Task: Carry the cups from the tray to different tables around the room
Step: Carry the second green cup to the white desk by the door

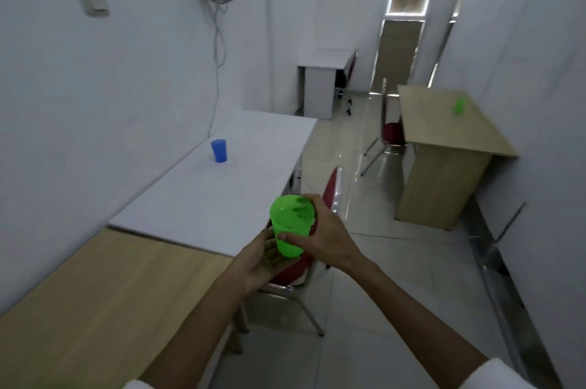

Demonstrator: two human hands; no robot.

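- The green cup [290, 225] is up in the air in front of the person, over the red chair [331, 192] and just past the edge of the tables.
- The right hand [320, 231] is wrapped tight around the side of the cup, thumb in front. The left hand [263, 258] sits flat under the cup's bottom with the fingers spread, touching it. I think two hands keep it from tipping while walking.
- The cup stands almost straight up, mouth at the top.
- Close on the left is a wood table [95, 300], and it joins a white table [241, 173] behind it.
- A blue cup [219, 151] already stands on the white table near the wall, so this table likely has its cup.
- The shiny floor [355, 147] between the tables is a clear path.
- On the right, another wood table [444, 122] has a small green cup [459, 106] on it.
- Far back, a small white desk [326, 60] has no cup I can see. That looks like the best place to go.
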